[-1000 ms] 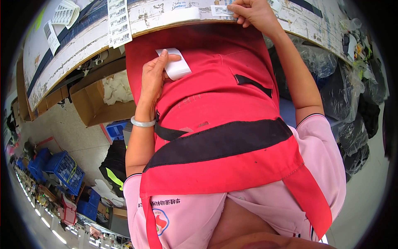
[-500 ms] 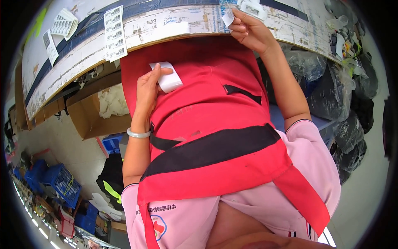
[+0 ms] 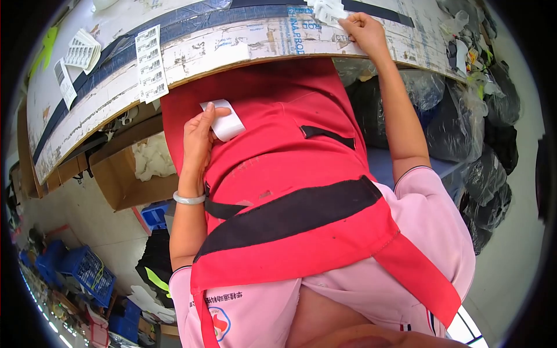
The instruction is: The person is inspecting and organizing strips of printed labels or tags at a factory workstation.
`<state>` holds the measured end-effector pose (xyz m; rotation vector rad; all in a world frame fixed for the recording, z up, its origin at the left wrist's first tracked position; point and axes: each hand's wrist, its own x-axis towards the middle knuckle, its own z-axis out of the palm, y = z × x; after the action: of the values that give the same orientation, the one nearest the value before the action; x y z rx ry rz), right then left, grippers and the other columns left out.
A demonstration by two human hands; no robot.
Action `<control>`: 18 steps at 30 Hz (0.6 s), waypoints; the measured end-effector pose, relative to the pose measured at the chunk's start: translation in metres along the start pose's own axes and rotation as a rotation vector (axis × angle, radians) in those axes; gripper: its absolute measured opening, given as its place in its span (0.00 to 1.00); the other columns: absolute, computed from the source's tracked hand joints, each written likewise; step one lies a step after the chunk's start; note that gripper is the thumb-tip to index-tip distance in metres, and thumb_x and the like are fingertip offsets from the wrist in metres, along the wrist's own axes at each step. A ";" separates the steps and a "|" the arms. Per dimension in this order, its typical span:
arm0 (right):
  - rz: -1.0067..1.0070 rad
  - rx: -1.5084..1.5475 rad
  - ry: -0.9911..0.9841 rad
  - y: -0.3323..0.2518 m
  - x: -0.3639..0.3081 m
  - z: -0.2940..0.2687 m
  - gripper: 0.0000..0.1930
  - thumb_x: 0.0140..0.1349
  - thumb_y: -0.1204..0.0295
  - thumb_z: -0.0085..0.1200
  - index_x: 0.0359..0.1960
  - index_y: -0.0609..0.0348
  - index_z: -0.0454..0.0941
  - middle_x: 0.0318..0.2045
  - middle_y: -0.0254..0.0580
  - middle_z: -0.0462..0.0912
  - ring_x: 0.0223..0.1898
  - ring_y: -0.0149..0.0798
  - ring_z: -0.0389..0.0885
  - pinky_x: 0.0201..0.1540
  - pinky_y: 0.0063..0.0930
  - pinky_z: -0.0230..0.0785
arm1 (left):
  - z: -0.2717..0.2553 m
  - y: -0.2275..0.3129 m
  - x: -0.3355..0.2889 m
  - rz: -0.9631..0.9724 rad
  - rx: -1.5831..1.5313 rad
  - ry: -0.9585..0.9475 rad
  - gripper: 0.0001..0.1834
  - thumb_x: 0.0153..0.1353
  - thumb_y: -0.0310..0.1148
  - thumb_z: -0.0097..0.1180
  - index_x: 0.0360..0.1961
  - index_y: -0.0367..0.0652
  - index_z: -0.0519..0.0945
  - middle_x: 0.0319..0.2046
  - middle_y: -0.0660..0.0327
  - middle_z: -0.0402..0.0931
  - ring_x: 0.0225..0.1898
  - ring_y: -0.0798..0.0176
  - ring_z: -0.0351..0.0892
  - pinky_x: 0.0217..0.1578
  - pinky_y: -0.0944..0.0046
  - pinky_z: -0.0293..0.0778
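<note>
A worn white bench [image 3: 264, 43] stands before a person in a red apron [image 3: 278, 153]. Below the bench, toward its left, an open cardboard box [image 3: 119, 182] holds pale cloth [image 3: 155, 158]. The left hand [image 3: 197, 133] is in front of the bench, over the apron; the right hand [image 3: 368, 35] reaches over the bench, right of its middle. A long strip of printed labels [image 3: 151, 61] lies left of the bench's middle, overhanging its near edge. In front of the bench, the left grip pinches a curled white paper [image 3: 230, 126] between thumb and fingers. On the bench, a pile of small labels [image 3: 328, 10] touches the right fingertips; I cannot tell whether that grip pinches one. The paper looks light, smooth and easily creased, best held by its edges; the labels seem thin, perhaps slippery, best taken by a corner.
</note>
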<state>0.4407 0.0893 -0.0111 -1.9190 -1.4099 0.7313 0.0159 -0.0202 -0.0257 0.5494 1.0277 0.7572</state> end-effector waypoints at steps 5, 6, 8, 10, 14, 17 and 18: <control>0.001 -0.204 0.042 -0.019 0.001 0.005 0.20 0.52 0.56 0.67 0.36 0.59 0.79 0.20 0.28 0.76 0.20 0.21 0.72 0.24 0.17 0.65 | -0.023 -0.004 -0.018 0.102 -0.046 0.055 0.13 0.65 0.32 0.55 0.42 0.31 0.81 0.37 0.57 0.81 0.37 0.65 0.81 0.38 0.67 0.79; -0.062 -0.398 0.153 -0.018 -0.001 0.005 0.22 0.51 0.55 0.68 0.38 0.59 0.78 0.20 0.29 0.77 0.21 0.22 0.73 0.25 0.18 0.66 | -0.033 -0.004 -0.023 0.128 -0.070 0.080 0.12 0.64 0.29 0.56 0.44 0.31 0.80 0.39 0.57 0.81 0.39 0.65 0.81 0.39 0.67 0.78; -0.058 -0.528 0.212 -0.012 0.001 -0.003 0.33 0.44 0.44 0.67 0.42 0.58 0.76 0.25 0.38 0.80 0.28 0.35 0.80 0.34 0.29 0.72 | -0.064 -0.004 -0.032 0.128 -0.142 0.090 0.13 0.64 0.29 0.56 0.46 0.31 0.79 0.40 0.57 0.80 0.40 0.65 0.81 0.40 0.67 0.78; -0.057 -0.448 0.189 -0.006 -0.002 -0.003 0.31 0.45 0.45 0.67 0.43 0.57 0.76 0.25 0.37 0.80 0.27 0.34 0.79 0.33 0.29 0.71 | -0.104 -0.009 -0.037 0.133 -0.249 0.146 0.15 0.64 0.28 0.55 0.50 0.33 0.77 0.43 0.57 0.79 0.41 0.65 0.81 0.41 0.67 0.79; -0.117 -0.304 0.190 -0.011 0.000 0.017 0.25 0.48 0.50 0.68 0.40 0.55 0.79 0.23 0.35 0.80 0.25 0.33 0.78 0.30 0.27 0.69 | -0.176 -0.034 -0.043 0.167 -0.248 0.293 0.17 0.64 0.30 0.55 0.52 0.34 0.76 0.45 0.56 0.79 0.39 0.64 0.82 0.33 0.67 0.81; -0.179 -0.268 0.217 -0.035 0.004 0.029 0.21 0.49 0.53 0.67 0.39 0.54 0.81 0.22 0.33 0.79 0.24 0.33 0.77 0.30 0.27 0.68 | -0.229 -0.073 -0.029 0.134 -0.329 0.426 0.17 0.64 0.31 0.55 0.52 0.36 0.76 0.45 0.57 0.79 0.39 0.64 0.82 0.28 0.67 0.80; -0.186 -0.234 0.188 -0.041 0.005 0.030 0.20 0.52 0.56 0.66 0.40 0.57 0.80 0.21 0.30 0.77 0.23 0.27 0.73 0.28 0.22 0.65 | -0.243 -0.086 -0.022 0.088 -0.341 0.460 0.16 0.64 0.31 0.55 0.52 0.36 0.76 0.45 0.57 0.79 0.38 0.64 0.82 0.27 0.67 0.80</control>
<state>0.3946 0.1083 0.0012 -1.9390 -1.5832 0.3011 -0.1849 -0.0775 -0.1783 0.1244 1.2651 1.1433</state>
